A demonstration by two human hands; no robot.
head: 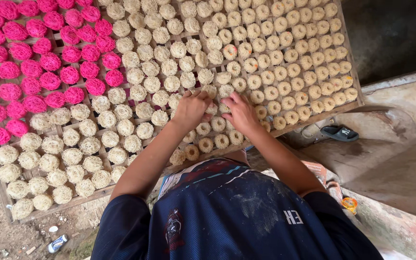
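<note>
Small round cream-coloured noodle nests (215, 107), coiled from thin strands, lie in close rows on a big slatted bamboo drying rack (347, 107) that fills most of the view and sits tilted across it. Both hands work at the near middle of the rack, side by side and just apart. The left hand (191, 110) rests palm down on the nests, its fingers (203, 94) curled onto one pale nest near the rack's centre; whether they pinch it or only press on it cannot be told. The right hand (239, 113) lies beside it, fingers (226, 102) bent down and touching another pale nest; its grip is likewise unclear. Bright pink round noodle nests (39, 62) cover the far left part of the rack, well apart from the hands. Further right the nests turn a deeper yellow-tan (304, 62). One nest with an orange-pink ring (229, 51) sits among the pale ones beyond the hands. The person wears a dark blue shirt (237, 216). Right of the rack a black sandal (339, 133) lies on the grey concrete ground (400, 163). A small crushed can (57, 243) lies on the dirt at lower left.
</note>
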